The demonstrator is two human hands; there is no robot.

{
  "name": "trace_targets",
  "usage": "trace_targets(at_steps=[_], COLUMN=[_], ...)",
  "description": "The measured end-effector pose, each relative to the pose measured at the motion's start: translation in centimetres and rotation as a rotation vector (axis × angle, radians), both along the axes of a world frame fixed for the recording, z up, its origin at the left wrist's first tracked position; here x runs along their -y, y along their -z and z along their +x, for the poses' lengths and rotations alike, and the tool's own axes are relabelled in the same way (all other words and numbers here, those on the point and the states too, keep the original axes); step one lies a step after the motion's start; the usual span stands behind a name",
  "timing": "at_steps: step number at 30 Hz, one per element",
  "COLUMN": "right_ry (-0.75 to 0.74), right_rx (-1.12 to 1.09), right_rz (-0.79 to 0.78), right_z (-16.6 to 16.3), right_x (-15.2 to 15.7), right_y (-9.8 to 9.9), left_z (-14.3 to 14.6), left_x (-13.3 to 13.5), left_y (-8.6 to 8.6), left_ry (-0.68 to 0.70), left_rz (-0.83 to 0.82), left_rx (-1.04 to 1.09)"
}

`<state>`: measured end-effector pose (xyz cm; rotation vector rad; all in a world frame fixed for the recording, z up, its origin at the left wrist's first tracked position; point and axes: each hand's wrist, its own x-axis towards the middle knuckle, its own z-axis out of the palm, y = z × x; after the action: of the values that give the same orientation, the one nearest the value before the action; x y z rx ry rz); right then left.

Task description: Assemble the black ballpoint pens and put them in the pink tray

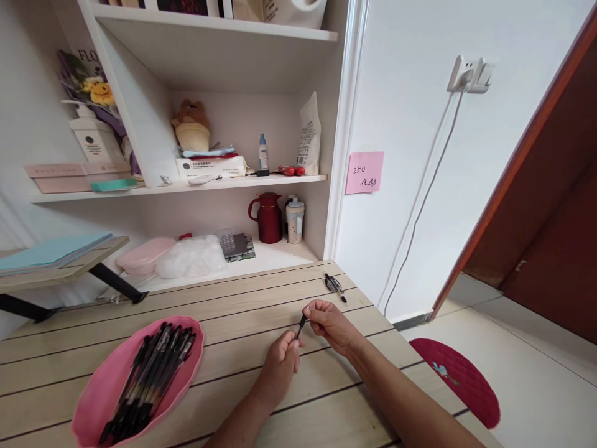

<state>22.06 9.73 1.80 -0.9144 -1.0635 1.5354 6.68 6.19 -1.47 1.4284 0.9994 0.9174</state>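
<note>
My left hand (282, 362) is closed around the lower part of a slim pen (301, 325) with a black grip. The pen slants up and to the right above the wooden table. At its upper end, the fingers of my right hand (329, 323) are pinched together on the tip; whether they also hold a small part is too fine to see. Just beyond my right hand lie several black pen pieces (334, 286), caps by their look. To the left, a pink scalloped tray (86, 407) holds several black pens (152, 379) lying side by side.
Behind the striped table (233, 398) stands a white shelf unit (153, 190) with a red jug (269, 218), a speckled cup (295, 221) and a clear plastic bag (192, 257). A small raised stand (93, 258) is at left. A red round seat (459, 379) sits past the right edge.
</note>
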Motion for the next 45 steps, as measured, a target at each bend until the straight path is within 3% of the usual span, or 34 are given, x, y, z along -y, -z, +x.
trace_targets(at_steps=[12, 15, 17, 18, 22, 28, 33, 39, 41, 45], right_ry=[-0.038, 0.067, 0.331, 0.401, 0.511, 0.480, 0.400, 0.290, 0.258, 0.221], right_rx=[0.127, 0.490, 0.999, 1.103, 1.318, 1.450, 1.426, 1.231, 1.019, 0.306], right_rz=[0.063, 0.161, 0.195, 0.185, 0.143, 0.134, 0.183, 0.272, 0.242, 0.116], right_z=[0.4, 1.9, 3.4, 4.1, 5.8, 4.8, 2.8, 1.4, 1.4, 1.5], right_x=[-0.6, -2.5, -4.3, -5.3, -8.1, -9.1, -7.9, -5.2, -4.4, -3.1], right_y=[0.2, -0.3, -0.8, -1.0, -1.0, 0.1, 0.8, 0.6, 0.2, -0.7], left_z=[-0.1, 0.0, 0.0, 0.0, 0.0, 0.0, 0.0, 0.0, 0.0, -0.1], left_x=[-0.2, -0.2, -0.1, -0.1, 0.1, -0.1, -0.1, 0.1, 0.1, 0.2], left_y=[0.3, 0.3, 0.1, 0.0, -0.2, 0.2, -0.3, -0.6, -0.6, -0.5], left_ry=[-0.009, -0.036, -0.050, -0.050, -0.058, -0.057, -0.057, -0.053, -0.048, -0.039], left_rz=[-0.035, -0.073, -0.097, -0.106, -0.127, -0.133, -0.141, -0.111, -0.101, -0.086], left_rx=[0.036, 0.062, 0.073, 0.075, 0.078, 0.094, 0.104, 0.091, 0.081, 0.039])
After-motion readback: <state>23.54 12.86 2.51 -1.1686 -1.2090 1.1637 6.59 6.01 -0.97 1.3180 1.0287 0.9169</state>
